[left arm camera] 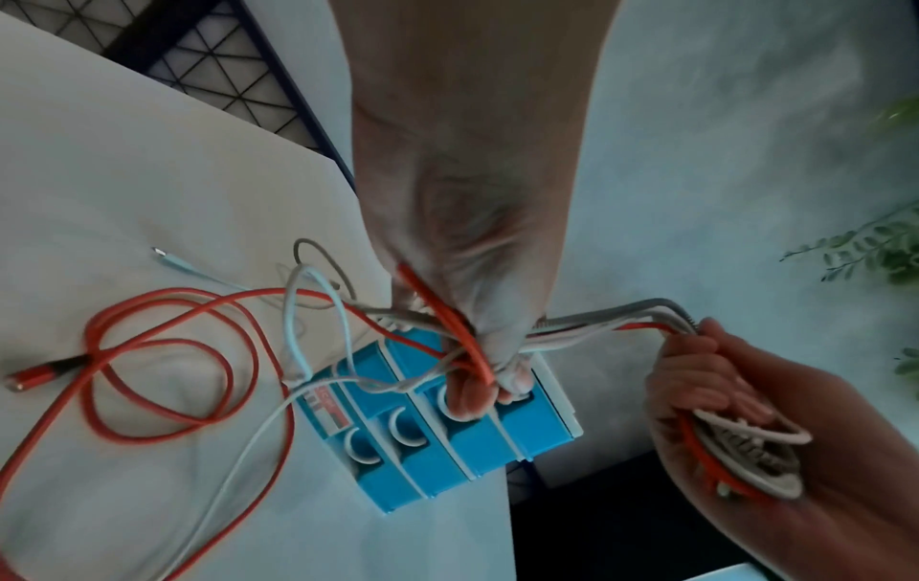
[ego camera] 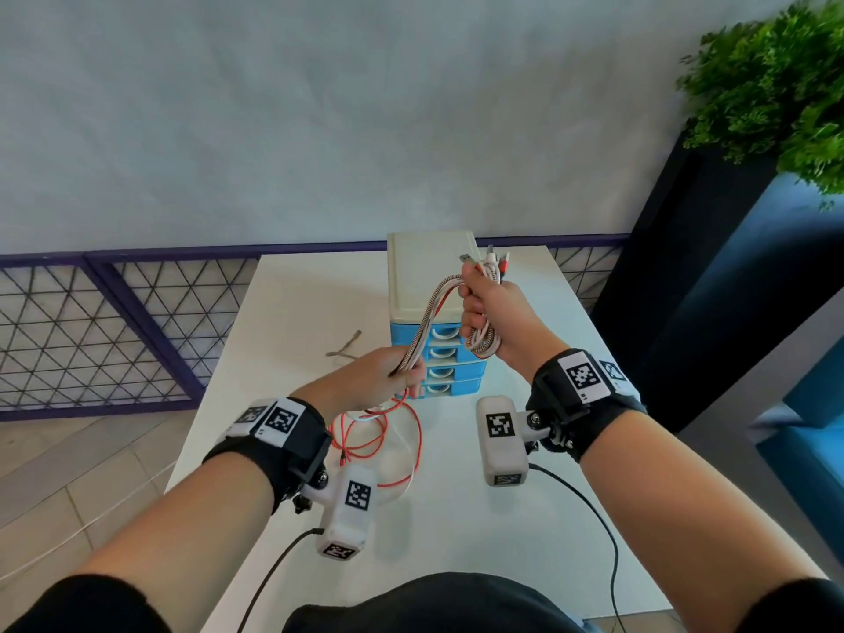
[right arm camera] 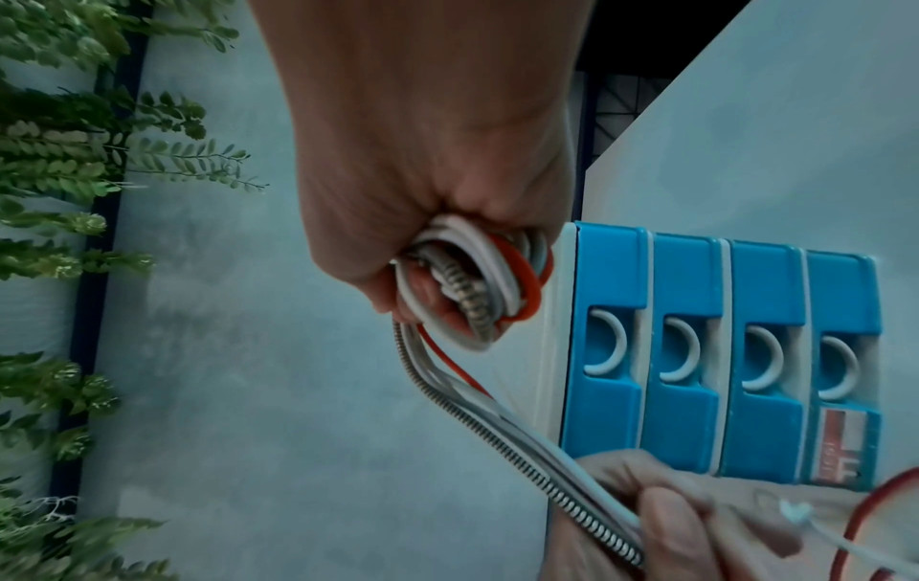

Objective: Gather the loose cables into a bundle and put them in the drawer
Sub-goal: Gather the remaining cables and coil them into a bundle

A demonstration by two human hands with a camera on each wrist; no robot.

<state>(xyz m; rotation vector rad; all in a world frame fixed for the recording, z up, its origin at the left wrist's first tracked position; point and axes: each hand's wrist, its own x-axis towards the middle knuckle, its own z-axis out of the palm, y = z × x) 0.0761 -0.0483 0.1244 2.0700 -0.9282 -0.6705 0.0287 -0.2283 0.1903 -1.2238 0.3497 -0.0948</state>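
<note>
My right hand (ego camera: 479, 308) is raised in front of the drawer unit (ego camera: 431, 276) and grips a folded bundle of cables (right arm camera: 477, 281): white, red and a braided one, with plug ends (ego camera: 486, 260) sticking up above the fist. A span of those cables (ego camera: 427, 322) runs down-left to my left hand (ego camera: 402, 374), which grips them lower over the table. Below the left hand the red cable (left arm camera: 164, 353) and a white cable (left arm camera: 238, 452) trail in loose loops on the white table (ego camera: 479, 518). The unit's blue drawers (right arm camera: 721, 353) are closed.
A thin grey cable end (ego camera: 345, 347) lies on the table left of the drawer unit. A light blue plug (left arm camera: 169, 259) lies farther off. A green plant (ego camera: 776, 84) stands at the right beyond the table; a mesh railing (ego camera: 114, 322) runs behind it.
</note>
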